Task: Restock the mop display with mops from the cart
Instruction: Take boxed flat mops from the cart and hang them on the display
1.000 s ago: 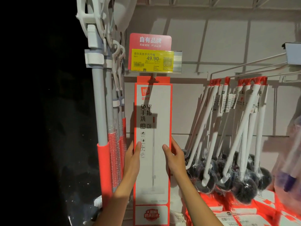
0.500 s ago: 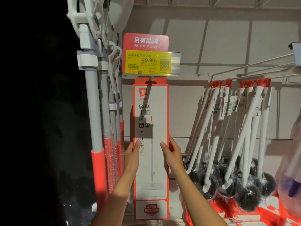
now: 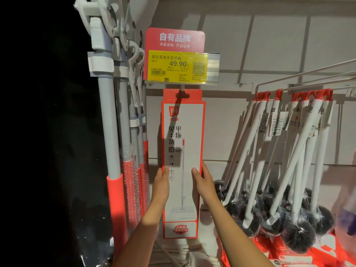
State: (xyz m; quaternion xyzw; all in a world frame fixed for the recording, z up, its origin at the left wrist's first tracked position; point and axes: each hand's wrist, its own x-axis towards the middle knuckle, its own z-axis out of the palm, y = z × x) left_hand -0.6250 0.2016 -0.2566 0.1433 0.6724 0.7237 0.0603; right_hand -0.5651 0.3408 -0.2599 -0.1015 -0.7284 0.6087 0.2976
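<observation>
Both hands, left hand (image 3: 161,181) and right hand (image 3: 204,182), grip the upright mop box (image 3: 183,162), its hang hole (image 3: 182,95) directly above on the hook.

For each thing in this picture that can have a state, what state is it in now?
mop box: upright, its hang tab on the hook, held at both sides.
left hand: grips the box's left edge.
right hand: grips the box's right edge.
price tag: in its holder above the box.
toilet brushes: hanging from wire hooks, heads wrapped.
grey mops: hanging at the left.
</observation>
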